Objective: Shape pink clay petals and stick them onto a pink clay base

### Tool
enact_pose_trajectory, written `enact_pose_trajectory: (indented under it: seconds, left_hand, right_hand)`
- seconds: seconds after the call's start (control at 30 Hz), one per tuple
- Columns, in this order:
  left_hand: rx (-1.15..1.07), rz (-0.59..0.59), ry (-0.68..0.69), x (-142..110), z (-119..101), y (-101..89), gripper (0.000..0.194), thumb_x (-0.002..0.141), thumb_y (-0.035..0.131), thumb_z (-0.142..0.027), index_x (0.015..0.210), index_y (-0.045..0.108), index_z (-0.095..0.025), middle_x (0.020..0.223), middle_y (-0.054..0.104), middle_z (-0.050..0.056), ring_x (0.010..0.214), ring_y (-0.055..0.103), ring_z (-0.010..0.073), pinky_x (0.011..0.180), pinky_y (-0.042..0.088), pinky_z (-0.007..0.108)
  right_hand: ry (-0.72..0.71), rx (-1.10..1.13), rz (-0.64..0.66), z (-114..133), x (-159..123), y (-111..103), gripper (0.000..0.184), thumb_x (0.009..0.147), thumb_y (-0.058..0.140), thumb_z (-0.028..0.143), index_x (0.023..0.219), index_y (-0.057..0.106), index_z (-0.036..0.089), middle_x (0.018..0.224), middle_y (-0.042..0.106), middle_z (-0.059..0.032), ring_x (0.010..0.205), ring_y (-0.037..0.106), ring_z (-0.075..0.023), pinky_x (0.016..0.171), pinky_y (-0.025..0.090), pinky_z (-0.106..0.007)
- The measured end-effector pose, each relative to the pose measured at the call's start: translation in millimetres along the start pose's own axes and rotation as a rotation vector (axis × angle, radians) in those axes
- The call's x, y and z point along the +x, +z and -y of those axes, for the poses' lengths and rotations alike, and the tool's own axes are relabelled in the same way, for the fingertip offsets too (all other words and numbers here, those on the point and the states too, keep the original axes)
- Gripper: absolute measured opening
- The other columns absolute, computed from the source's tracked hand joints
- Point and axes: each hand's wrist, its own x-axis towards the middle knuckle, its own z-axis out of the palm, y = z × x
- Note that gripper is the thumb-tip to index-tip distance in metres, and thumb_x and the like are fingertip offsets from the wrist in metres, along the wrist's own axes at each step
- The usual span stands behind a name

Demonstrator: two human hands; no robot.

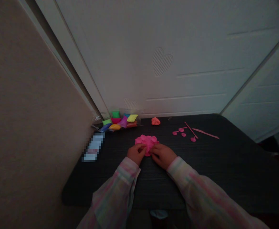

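Note:
A bright pink clay piece (148, 140) with a scalloped edge of rounded petals lies on the dark table. My left hand (136, 154) is at its near left edge, thumb and fingertips closed on the clay. From the right, my right hand (164, 156) has its curled fingertips on the near edge of the same piece, close to the left fingertips. The fingers partly cover the near petals. Off to the right lie several small pink clay pieces (183, 135), beside a thin pink stick (191, 130) and a flat pink modelling tool (206, 133).
Clear packaging with several colourful clay packets (115, 126) sits at the back left of the table (120, 194). An orange clay lump (156, 121) lies near the white panel (196, 86). At the left edge is a blurred-out, phone-like rectangle (94, 147).

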Motion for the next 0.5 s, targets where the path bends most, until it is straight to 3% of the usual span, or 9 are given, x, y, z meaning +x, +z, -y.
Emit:
enact_pose_trajectory:
  seconds: [0.33,0.43,0.5]
  left_hand:
    - [0.003,-0.002,0.028,-0.7,0.6,0.9,0.018,0.063,0.051,-0.025,0.077,0.058,-0.015,0.064,0.058,0.001,0.057,0.053,0.0106,0.055,0.043,0.022]
    - [-0.002,-0.004,0.037,-0.3,2.5,1.4,0.017,0.063,0.051,-0.024,0.076,0.058,-0.015,0.064,0.058,0.001,0.057,0.052,0.0103,0.055,0.042,0.022]
    - [-0.008,0.003,0.045,0.0,4.3,1.6,0.018,0.064,0.05,-0.023,0.078,0.058,-0.015,0.064,0.057,0.001,0.058,0.051,0.01,0.055,0.042,0.021]
  right_hand:
    - [-0.006,0.008,-0.011,2.1,-1.6,-3.2,0.02,0.071,0.039,0.02,0.077,0.058,0.019,0.078,0.057,-0.0042,0.075,0.049,-0.0144,0.068,0.038,-0.026]
    - [0.074,-0.012,-0.138,-7.4,-1.8,-11.5,0.021,0.073,0.038,0.022,0.078,0.058,0.019,0.079,0.057,-0.0042,0.074,0.048,-0.0143,0.068,0.036,-0.026]
    - [0.239,-0.102,-0.283,-20.0,-2.1,-18.2,0.023,0.073,0.037,0.024,0.079,0.058,0.017,0.078,0.057,-0.0053,0.075,0.047,-0.016,0.068,0.033,-0.029]
